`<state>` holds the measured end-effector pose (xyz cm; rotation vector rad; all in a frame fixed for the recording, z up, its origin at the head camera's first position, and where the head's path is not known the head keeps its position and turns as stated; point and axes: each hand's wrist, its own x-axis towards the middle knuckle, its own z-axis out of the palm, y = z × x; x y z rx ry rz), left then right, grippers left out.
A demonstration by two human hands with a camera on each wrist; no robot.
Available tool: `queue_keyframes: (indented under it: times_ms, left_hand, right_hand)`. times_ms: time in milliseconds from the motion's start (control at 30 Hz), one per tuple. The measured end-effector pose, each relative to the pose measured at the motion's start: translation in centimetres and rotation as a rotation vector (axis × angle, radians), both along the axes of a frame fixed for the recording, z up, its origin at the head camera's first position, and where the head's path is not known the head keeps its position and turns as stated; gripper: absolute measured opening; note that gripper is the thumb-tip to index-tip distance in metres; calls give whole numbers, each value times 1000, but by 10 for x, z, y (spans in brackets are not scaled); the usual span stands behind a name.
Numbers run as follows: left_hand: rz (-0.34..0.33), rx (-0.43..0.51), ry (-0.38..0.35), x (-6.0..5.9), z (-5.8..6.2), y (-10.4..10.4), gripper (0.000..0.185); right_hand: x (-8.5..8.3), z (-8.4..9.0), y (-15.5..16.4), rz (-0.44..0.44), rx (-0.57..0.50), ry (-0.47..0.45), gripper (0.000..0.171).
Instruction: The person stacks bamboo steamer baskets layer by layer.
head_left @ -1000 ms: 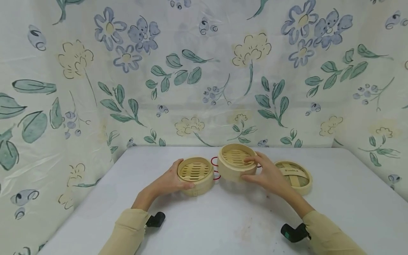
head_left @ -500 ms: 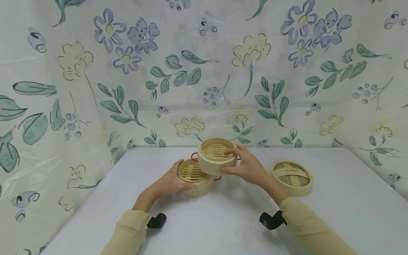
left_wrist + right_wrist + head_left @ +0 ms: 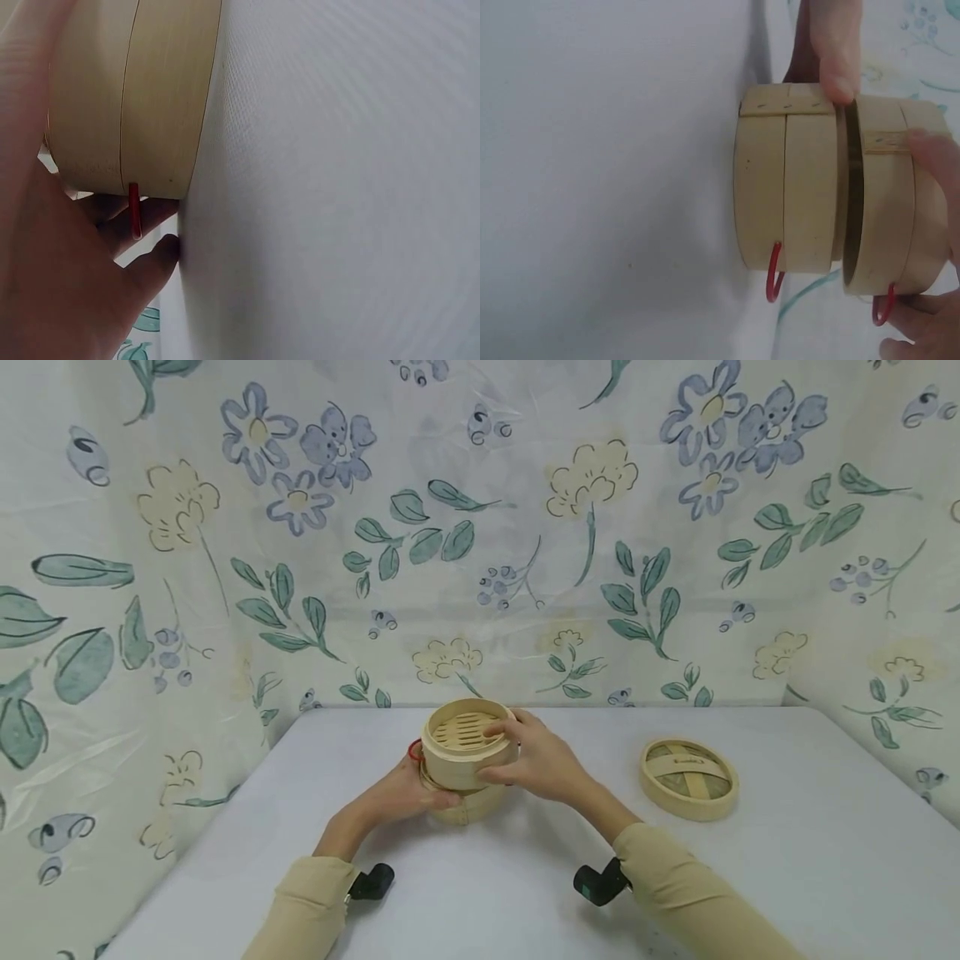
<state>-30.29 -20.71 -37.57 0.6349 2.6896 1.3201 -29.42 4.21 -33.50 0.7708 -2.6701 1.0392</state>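
1. Upper basket [image 3: 459,768]: pale round bamboo, red loop [image 3: 891,295] at its side, slatted floor [image 3: 459,729] inside; held in the right hand [image 3: 538,758], tilted just over the lower basket [image 3: 468,811].
2. Left hand [image 3: 397,792] grips that lower basket.
3. Lid [image 3: 690,779] lies right.

Passable gap between right hand [image 3: 538,760] and lid [image 3: 693,782] to far tabletop edge [image 3: 592,717]; patterned backdrop [image 3: 525,560] blocks beyond. Left hand [image 3: 401,792], steamer baskets [image 3: 453,770] obstruct left of middle.
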Motion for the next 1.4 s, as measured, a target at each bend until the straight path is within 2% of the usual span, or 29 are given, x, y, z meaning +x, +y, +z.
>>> queue_keyframes:
  times_ms: [67, 167, 300, 633, 900, 1100, 1233, 1400]
  left_hand:
    - [-29, 33, 9, 0, 0, 1, 109]
    - [-41, 16, 9, 1, -1, 0, 103]
    - [-32, -28, -18, 2, -2, -1, 101]
    - [-28, -7, -63, 5, 1, -6, 103]
    - [-50, 11, -44, 3, -2, -11, 99]
    - [-83, 45, -39, 0, -5, -11, 100]
    - [-84, 44, -53, -2, -6, -9, 100]
    - [-70, 35, -42, 0, -4, -10, 100]
  right_hand:
    - [1, -1, -3, -2, 8, 8, 53]
    - [2, -2, -7, -6, 8, 15, 54]
    - [3, -3, -12, -16, 4, 9, 56]
    - [5, -8, -20, -25, 2, 25, 56]
    - [9, -17, -26, -55, 1, 21, 64]
    - [12, -23, -26, -30, -55, 26, 72]
    - [13, -29, -23, -23, -50, 29, 79]
    - [8, -28, -17, 58, -64, -5, 88]
